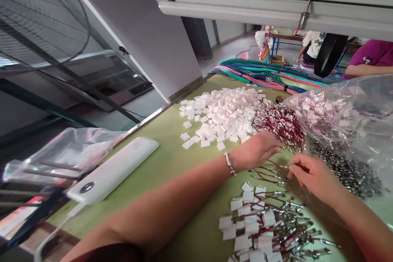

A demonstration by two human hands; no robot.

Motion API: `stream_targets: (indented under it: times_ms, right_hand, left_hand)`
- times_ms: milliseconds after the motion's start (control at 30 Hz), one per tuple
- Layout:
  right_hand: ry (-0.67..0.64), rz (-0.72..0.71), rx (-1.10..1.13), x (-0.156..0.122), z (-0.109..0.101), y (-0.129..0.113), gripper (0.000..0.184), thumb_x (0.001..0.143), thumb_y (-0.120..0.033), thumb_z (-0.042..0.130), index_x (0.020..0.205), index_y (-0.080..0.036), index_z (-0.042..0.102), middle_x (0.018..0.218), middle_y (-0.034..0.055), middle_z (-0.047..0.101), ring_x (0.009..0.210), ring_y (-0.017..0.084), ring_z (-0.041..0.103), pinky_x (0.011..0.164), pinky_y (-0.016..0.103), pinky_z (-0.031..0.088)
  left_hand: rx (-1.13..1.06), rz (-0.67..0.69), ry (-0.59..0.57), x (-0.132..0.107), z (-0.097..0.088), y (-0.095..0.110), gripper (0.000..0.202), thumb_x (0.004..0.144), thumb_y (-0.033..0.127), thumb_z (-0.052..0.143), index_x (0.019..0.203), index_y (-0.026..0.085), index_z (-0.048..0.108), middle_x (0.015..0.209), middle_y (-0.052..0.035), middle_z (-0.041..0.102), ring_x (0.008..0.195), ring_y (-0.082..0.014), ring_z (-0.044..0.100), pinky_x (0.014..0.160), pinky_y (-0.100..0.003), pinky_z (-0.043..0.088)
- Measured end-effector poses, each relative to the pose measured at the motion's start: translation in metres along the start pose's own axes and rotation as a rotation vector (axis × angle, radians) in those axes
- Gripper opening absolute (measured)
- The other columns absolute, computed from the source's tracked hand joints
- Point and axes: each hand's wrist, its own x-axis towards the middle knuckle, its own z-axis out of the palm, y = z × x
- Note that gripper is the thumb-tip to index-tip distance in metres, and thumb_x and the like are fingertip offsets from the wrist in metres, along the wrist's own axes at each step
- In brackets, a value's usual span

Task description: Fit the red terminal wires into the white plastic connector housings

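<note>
My right hand (311, 174) pinches the metal end of a short red wire (278, 165) between thumb and forefinger. The wire's other end runs toward the underside of my left hand (259, 149), whose fingers are bent and close together. Whatever those fingers hold, if anything, is hidden. Just beyond my hands lies a heap of red wires (279, 125) with metal terminals. A few loose red wires (267, 176) lie below my left hand. Closer to me is a group of wires with white connector housings (251, 229) on one end and metal fittings on the other.
White plastic housings (227, 110) are piled behind my left hand. A clear bag (353, 106) of white pieces and dark small metal parts (350, 168) lie at right. A white corded device (113, 172) rests left. Wire bundles (245, 73) and a tape roll (280, 99) lie behind; people sit beyond.
</note>
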Motion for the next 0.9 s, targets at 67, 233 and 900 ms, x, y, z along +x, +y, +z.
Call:
stream_targets:
  times_ms: [67,233,900]
  right_hand:
    - [-0.022,-0.088,-0.133,0.001,-0.006,-0.001,0.017,0.083,-0.027,0.053,0.073,-0.022,0.066,0.068,0.0007,0.067,0.054,0.012,0.055,0.052,0.027,0.041]
    - [0.225,-0.156,-0.381,0.005,-0.041,0.006,0.026,0.088,-0.038,0.049,0.081,-0.024,0.07,0.081,0.003,0.071,0.065,0.016,0.06,0.059,0.028,0.043]
    - [0.232,0.083,-0.921,0.028,-0.064,0.049,0.02,0.086,-0.029,0.048,0.083,-0.023,0.067,0.087,0.0058,0.069,0.065,0.019,0.06,0.054,0.028,0.031]
  left_hand:
    - [0.158,-0.008,-0.032,0.004,0.005,-0.005,0.025,0.093,0.017,0.047,0.113,0.017,0.061,0.09,-0.0059,0.062,0.087,-0.0191,0.054,0.081,-0.033,0.044]
    - [0.402,-0.096,-0.072,0.009,0.021,-0.011,0.028,0.086,0.003,0.046,0.104,0.016,0.062,0.089,-0.0062,0.058,0.086,-0.02,0.051,0.071,-0.03,0.042]
    - [-0.817,-0.484,0.566,0.01,-0.004,-0.025,0.018,0.078,0.034,0.067,0.079,0.016,0.066,0.08,-0.0053,0.071,0.071,-0.0123,0.062,0.07,-0.03,0.054]
